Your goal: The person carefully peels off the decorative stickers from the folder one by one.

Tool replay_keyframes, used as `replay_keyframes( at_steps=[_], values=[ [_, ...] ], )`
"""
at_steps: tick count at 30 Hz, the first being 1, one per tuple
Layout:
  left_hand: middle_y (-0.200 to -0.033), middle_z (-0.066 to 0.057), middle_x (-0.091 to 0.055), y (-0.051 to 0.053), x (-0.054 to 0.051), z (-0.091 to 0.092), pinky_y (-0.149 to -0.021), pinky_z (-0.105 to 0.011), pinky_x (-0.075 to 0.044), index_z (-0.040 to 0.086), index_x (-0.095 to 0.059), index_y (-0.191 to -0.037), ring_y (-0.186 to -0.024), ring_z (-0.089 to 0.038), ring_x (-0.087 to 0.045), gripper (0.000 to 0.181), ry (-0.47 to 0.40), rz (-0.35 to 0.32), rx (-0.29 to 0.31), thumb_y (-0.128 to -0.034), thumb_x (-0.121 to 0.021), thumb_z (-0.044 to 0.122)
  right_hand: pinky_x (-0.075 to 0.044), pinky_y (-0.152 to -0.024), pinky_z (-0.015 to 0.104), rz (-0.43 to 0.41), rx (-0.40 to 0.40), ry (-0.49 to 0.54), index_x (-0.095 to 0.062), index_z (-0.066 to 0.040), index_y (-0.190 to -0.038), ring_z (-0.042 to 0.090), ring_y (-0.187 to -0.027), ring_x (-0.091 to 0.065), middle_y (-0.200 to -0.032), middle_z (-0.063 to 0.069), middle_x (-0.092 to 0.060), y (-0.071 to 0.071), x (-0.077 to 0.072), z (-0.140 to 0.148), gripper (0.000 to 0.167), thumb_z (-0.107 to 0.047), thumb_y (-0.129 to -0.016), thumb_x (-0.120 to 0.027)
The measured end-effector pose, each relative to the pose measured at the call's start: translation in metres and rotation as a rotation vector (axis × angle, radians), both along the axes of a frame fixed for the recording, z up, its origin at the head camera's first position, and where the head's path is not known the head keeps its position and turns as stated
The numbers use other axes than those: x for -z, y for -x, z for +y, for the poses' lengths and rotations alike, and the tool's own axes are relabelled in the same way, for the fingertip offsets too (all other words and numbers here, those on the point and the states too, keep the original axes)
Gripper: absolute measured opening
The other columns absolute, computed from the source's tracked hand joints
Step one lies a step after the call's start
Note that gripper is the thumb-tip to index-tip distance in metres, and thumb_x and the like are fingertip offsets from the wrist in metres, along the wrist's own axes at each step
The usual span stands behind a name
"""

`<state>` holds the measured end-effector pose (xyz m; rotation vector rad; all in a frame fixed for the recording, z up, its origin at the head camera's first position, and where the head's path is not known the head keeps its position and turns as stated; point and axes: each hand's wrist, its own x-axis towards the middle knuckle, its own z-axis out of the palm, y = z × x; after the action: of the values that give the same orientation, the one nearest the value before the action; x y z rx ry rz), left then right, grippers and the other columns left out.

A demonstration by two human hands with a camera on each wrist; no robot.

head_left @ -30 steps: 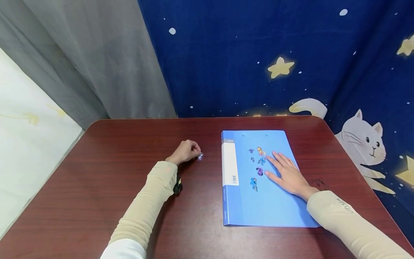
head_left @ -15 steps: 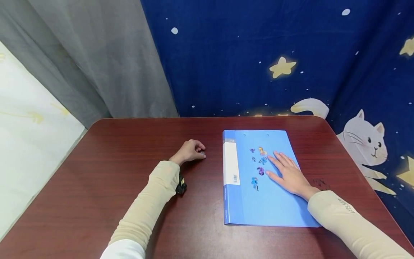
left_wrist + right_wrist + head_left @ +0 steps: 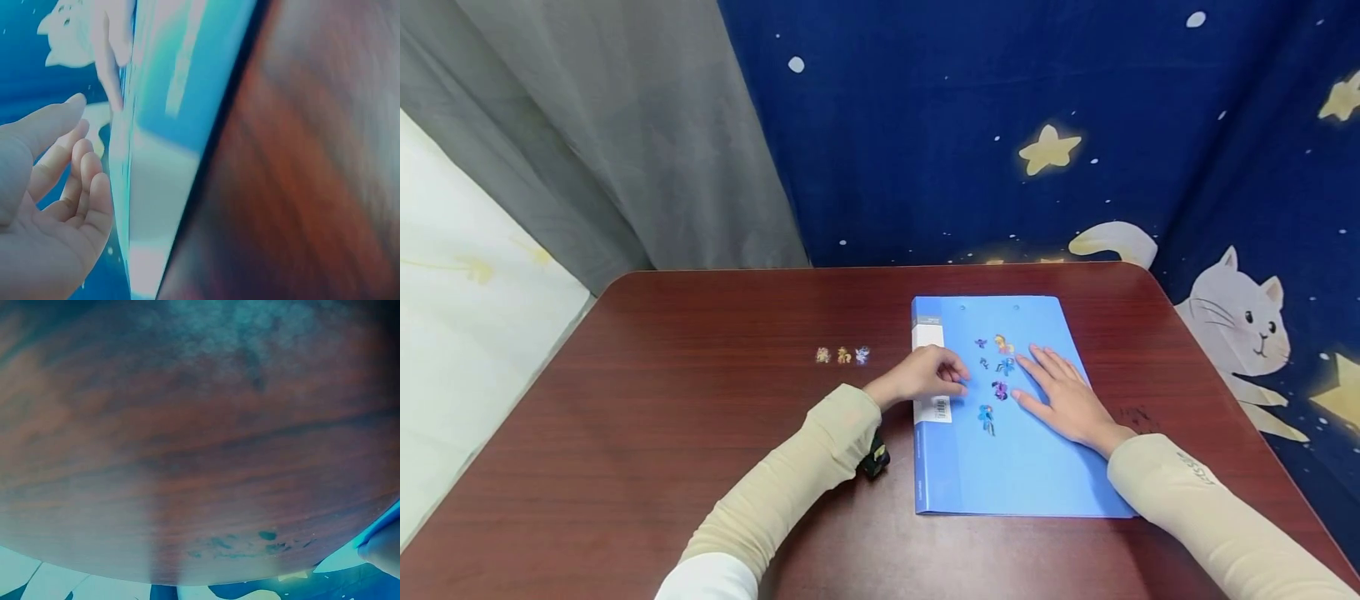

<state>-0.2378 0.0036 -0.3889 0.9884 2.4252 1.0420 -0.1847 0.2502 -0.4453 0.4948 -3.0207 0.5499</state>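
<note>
Hanging bhnd brn tbl (image 3: 587, 433): starry curtain (image 3: 917, 125); R hand (image 3: 1067, 404) on folder (image 3: 1030, 479).

The tabletop (image 3: 565, 450) gives passage left of the left sleeve (image 3: 782, 483), as does the lower part of the blue folder (image 3: 1030, 475) between the arms; the left hand (image 3: 925, 373) blocks the folder's left edge, the right hand (image 3: 1063, 402) its right side

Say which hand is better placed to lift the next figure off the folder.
Likely the left hand: empty, loosely curled, close to the figures. The right hand lies flat on the folder, seemingly bracing it.
</note>
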Motion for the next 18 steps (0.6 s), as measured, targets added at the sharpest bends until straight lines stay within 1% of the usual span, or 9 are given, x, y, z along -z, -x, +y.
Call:
replay_keyframes(
  at_steps=[2,5,8,13,16,18],
  values=[
    [-0.07,0.0,-0.058,-0.004,0.002,0.007,-0.06,-0.013,-0.041,0.0,-0.066,-0.085,-0.064,-0.004,-0.049,0.014,0.013,-0.014,0.015,-0.0736,-0.071,0.007,-0.011,-0.1,0.054,-0.004,0.005,-0.001,-0.033,-0.006,-0.136,0.036,-0.13,-0.013,-0.142,0.019,-0.021,-0.001,0.0,0.001,0.066,-0.047,-0.086,-0.047],
    [-0.068,0.002,-0.057,-0.006,0.006,0.013,-0.06,-0.013,-0.041,0.001,-0.067,-0.084,-0.062,-0.002,-0.048,0.014,0.036,-0.022,0.013,-0.0722,-0.072,0.007,-0.011,-0.1,0.054,-0.004,0.013,-0.004,-0.032,-0.007,-0.136,0.036,-0.13,-0.013,-0.142,0.018,-0.021,-0.001,0.0,0.001,0.066,-0.047,-0.086,-0.047],
    [-0.067,0.003,-0.058,-0.009,0.009,0.015,-0.06,-0.012,-0.041,0.003,-0.067,-0.082,-0.062,-0.001,-0.049,0.014,0.06,-0.006,0.002,-0.0714,-0.073,0.008,-0.011,-0.101,0.053,-0.006,0.008,-0.005,-0.032,-0.007,-0.137,0.035,-0.13,-0.013,-0.143,0.018,-0.021,0.0,0.0,0.0,0.066,-0.048,-0.087,-0.046],
    [-0.068,0.0,-0.061,-0.014,0.011,0.019,-0.06,-0.012,-0.041,0.003,-0.067,-0.08,-0.063,-0.003,-0.051,0.012,0.09,0.07,0.014,-0.071,-0.074,0.009,-0.011,-0.101,0.053,-0.016,0.009,-0.007,-0.032,-0.009,-0.137,0.035,-0.13,-0.013,-0.143,0.016,-0.021,0.001,0.0,-0.002,0.066,-0.049,-0.086,-0.046],
    [-0.069,0.0,-0.062,-0.018,0.012,0.023,-0.059,-0.012,-0.041,0.004,-0.068,-0.079,-0.063,-0.002,-0.052,0.011,0.102,0.121,-0.001,-0.0724,-0.073,0.011,-0.011,-0.101,0.053,-0.015,0.02,-0.008,-0.032,-0.009,-0.137,0.034,-0.13,-0.013,-0.143,0.016,-0.021,0.0,0.0,-0.002,0.066,-0.049,-0.086,-0.046],
    [-0.069,0.001,-0.063,-0.022,0.013,0.025,-0.057,-0.011,-0.041,0.005,-0.069,-0.079,-0.061,-0.002,-0.052,0.01,0.109,0.158,-0.025,-0.0736,-0.072,0.013,-0.011,-0.101,0.052,-0.012,0.02,-0.009,-0.032,-0.009,-0.137,0.034,-0.13,-0.013,-0.143,0.016,-0.021,0.0,0.001,-0.001,0.066,-0.05,-0.086,-0.046]
  ],
)
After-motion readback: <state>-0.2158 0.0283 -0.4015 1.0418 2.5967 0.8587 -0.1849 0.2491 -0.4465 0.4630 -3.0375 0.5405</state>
